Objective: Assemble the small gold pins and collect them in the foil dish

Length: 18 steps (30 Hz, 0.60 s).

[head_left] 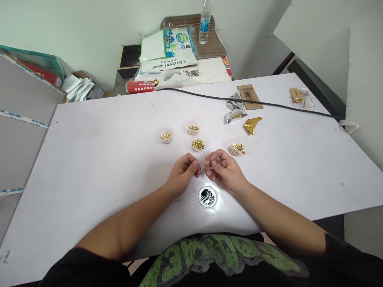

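Pinching with curled fingers of my left hand and right hand, contents unseen, I judge the tiny brass pins in 4 small clear dishes light, stiff, slippery, best gripped mid-shaft.

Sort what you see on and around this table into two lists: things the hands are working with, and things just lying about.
In use: left hand, right hand, four small dishes of brass pins, round dish of dark parts.

Lying about: black cable, foil packets, gold wrapper, brown card, water bottle, plastic bag.
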Tool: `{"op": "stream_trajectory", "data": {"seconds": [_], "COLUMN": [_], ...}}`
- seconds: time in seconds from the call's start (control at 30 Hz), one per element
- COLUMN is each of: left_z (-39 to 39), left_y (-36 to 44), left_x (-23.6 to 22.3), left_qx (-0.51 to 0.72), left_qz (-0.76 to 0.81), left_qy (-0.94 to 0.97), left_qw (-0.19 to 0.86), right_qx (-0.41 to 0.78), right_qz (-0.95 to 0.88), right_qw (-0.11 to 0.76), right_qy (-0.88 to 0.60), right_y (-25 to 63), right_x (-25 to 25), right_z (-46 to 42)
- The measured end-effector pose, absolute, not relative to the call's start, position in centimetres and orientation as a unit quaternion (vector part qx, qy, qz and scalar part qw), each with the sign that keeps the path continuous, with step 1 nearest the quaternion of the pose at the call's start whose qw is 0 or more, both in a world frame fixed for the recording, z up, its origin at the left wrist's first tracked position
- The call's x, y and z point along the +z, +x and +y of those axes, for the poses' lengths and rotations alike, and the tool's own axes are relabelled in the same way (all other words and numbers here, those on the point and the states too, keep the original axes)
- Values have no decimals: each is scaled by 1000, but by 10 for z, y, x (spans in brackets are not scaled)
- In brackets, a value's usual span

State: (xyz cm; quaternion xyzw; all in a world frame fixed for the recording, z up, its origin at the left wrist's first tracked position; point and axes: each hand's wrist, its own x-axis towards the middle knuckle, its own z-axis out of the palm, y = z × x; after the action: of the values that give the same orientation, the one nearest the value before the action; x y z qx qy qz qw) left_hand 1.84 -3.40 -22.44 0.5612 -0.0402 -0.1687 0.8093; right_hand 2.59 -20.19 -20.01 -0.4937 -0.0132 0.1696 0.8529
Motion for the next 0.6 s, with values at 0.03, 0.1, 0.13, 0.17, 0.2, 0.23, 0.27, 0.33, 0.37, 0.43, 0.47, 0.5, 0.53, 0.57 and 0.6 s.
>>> {"op": "stream_trajectory", "data": {"seconds": [0.03, 0.1, 0.13, 0.17, 0.2, 0.23, 0.27, 0.33, 0.37, 0.43, 0.47, 0.5, 0.53, 0.57, 0.6], "left_z": [-34, -33, -33, -33, -33, -33, -33, -33, -33, -34, -35, -35, -36, -36, -37], "left_y": [18, 19, 19, 19, 19, 19, 19, 20, 20, 20, 20, 20, 21, 21, 21], "left_x": [-225, -225, -226, -226, -226, -226, -225, -223, -222, -220, -219, -219, -219, -219, -219], "left_qx": [-170, -172, -172, -173, -174, -175, -176, -181, -183, -185, -184, -184, -185, -187, -189], "left_qz": [-42, -48, -52, -55, -57, -58, -59, -62, -64, -70, -72, -73, -75, -78, -82], "left_qy": [561, 563, 565, 567, 567, 567, 567, 572, 577, 584, 585, 583, 578, 569, 558], "left_qw": [809, 807, 805, 804, 803, 803, 802, 797, 794, 787, 787, 788, 792, 797, 804], "right_qx": [166, 160, 157, 153, 149, 144, 140, 132, 130, 128, 127, 124, 119, 112, 104], "right_qz": [-13, -15, -16, -18, -19, -20, -19, -19, -19, -22, -24, -27, -31, -35, -39], "right_qw": [851, 849, 849, 849, 849, 848, 845, 841, 841, 843, 843, 842, 839, 836, 832], "right_qy": [-498, -503, -504, -505, -506, -510, -516, -524, -525, -522, -522, -525, -529, -536, -544], "right_y": [26, 26, 25, 25, 25, 24, 24, 23, 23, 22, 22, 21, 20, 19, 19], "right_x": [-201, -203, -204, -204, -205, -206, -206, -206, -206, -205, -205, -205, -205, -205, -206], "right_z": [-202, -202, -202, -202, -202, -202, -202, -202, -202, -202, -201, -201, -201, -200, -200]}}
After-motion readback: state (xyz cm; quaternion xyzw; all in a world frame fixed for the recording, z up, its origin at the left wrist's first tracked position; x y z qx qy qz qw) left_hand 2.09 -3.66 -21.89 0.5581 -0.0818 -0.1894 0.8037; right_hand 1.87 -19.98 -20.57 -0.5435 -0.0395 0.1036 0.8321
